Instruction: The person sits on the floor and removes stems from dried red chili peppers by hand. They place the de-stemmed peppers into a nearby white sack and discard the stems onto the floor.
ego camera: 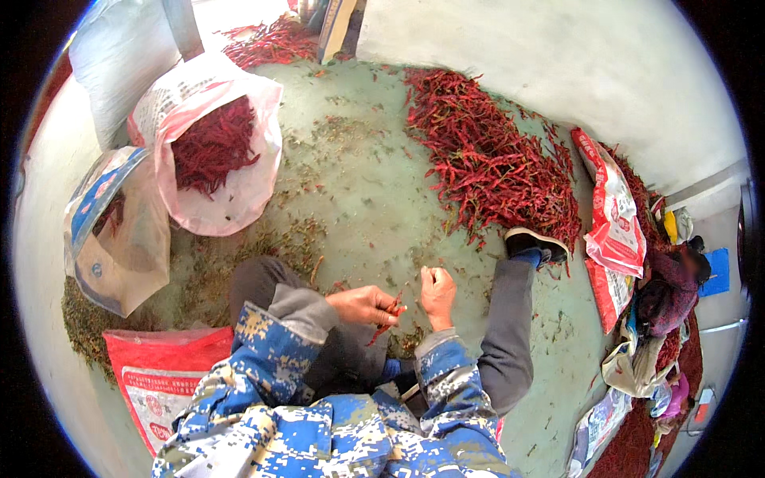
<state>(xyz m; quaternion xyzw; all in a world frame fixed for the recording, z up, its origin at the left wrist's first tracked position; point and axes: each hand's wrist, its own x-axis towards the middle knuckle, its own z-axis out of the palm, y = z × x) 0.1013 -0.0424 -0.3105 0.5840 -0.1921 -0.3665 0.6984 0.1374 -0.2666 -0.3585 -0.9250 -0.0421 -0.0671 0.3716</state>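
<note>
My left hand (pixel 364 306) is closed on a few dried red chili peppers (pixel 392 312), pinched between thumb and fingers above my lap. To its right, my right hand (pixel 438 293) is curled with its fingers bent inward; whether anything small is inside cannot be seen. A large heap of dried red chilies (pixel 478 149) lies on the floor ahead and to the right, reaching to my shoe. At the left, a white and pink woven sack (pixel 245 206) stands with its mouth open, and dark red chilies (pixel 212 146) show inside it.
A translucent sack (pixel 137 251) stands at the left, with a red and white sack (pixel 170 376) below it. Stem debris (pixel 287 239) litters the floor. At the right lie printed sacks (pixel 615 209), near a seated person (pixel 666 293). My leg (pixel 508 334) stretches out on the right.
</note>
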